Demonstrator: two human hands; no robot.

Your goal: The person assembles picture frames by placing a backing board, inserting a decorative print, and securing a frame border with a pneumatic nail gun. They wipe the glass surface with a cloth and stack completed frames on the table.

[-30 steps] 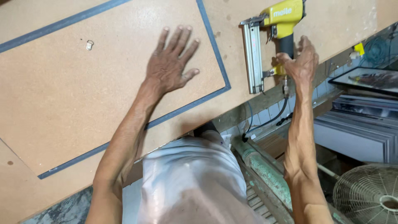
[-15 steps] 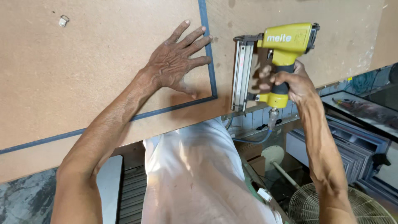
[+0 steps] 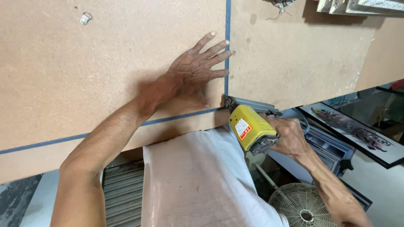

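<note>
Workbench topped with brown board point(image 3: 105, 63), blue frame point(image 3: 227, 50) along it. Left hand point(image 3: 195, 69) flat, fingers spread, by the frame corner. Right hand point(image 3: 290, 136) grips yellow nailer point(image 3: 250, 128), nose at that corner.

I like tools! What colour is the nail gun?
Yellow nail gun, seen in the head view, held by the right hand.

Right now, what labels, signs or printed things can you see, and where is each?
Rectangular red and white sticker: on the yellow nail gun in the right hand, at the board's corner.
Long framed picture, black frame, pale print with dark red figures: low on the right.
</note>
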